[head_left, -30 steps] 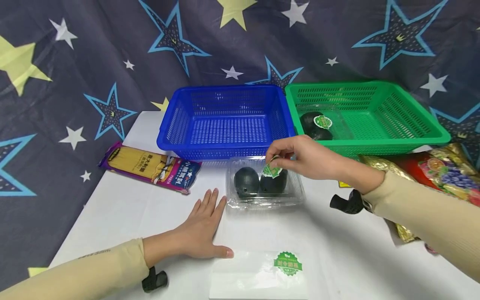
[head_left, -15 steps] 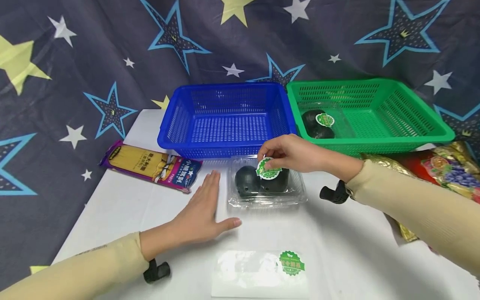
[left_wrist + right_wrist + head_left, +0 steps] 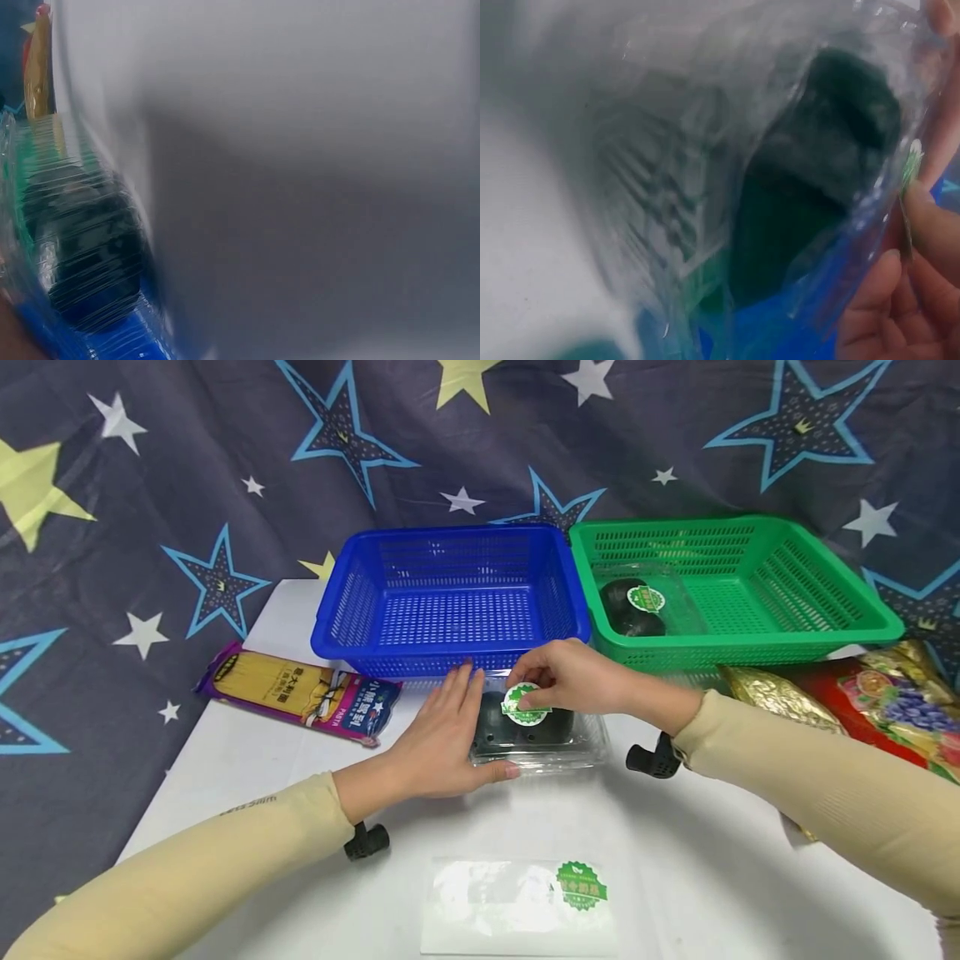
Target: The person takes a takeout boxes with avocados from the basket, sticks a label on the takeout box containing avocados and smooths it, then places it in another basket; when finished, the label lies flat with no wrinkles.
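A clear plastic clamshell box (image 3: 592,739) with dark round fruits (image 3: 555,731) inside stands on the white table, just in front of the blue basket. My right hand (image 3: 581,681) pinches a round green-and-white sticker (image 3: 522,706) over the box lid. Whether the sticker touches the lid cannot be told from the head view. My left hand (image 3: 438,739) lies with straight fingers along the box's left side. In the right wrist view the sticker (image 3: 909,169) appears edge-on between thumb and fingers, beside the clear plastic. The left wrist view shows the box's ridged side with a dark fruit (image 3: 82,247) behind it.
Behind the box stands a blue basket (image 3: 450,658). A green basket (image 3: 750,653) to its right holds another stickered box of dark fruits (image 3: 626,597). A pasta pack (image 3: 300,689) lies at left, shiny bags (image 3: 885,710) at right. A sticker sheet (image 3: 495,910) with one green sticker lies in front.
My left hand has moved right and forward from the table to the box's side. My right hand has shifted slightly left with the sticker, which now faces the head camera more flatly.
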### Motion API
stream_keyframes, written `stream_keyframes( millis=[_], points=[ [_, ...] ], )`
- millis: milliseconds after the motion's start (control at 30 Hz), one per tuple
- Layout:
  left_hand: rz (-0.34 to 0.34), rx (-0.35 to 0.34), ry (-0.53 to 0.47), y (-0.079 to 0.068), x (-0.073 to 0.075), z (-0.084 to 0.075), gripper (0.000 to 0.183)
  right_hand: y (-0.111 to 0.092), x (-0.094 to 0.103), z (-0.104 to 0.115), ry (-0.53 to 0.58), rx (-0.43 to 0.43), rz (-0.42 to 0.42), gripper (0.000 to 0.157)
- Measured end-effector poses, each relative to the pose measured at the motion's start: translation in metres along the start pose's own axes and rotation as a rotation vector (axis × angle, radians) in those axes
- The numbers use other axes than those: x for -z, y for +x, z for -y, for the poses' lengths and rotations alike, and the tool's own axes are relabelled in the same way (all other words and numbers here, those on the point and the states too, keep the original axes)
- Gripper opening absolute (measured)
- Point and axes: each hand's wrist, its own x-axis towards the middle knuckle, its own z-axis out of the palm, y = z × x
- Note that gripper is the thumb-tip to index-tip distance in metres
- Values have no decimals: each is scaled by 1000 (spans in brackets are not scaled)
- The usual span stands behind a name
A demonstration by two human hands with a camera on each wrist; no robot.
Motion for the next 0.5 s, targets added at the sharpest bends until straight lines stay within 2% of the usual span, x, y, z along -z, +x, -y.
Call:
stream_keyframes(
  millis=[267,500],
  points=[
    [44,13,0,1,1,-1,119,2,-4,5,-68,-36,-46,20],
    [69,34,-14,0,0,-1,119,1,-12,11,-156,-24,-85,21]
  ],
)
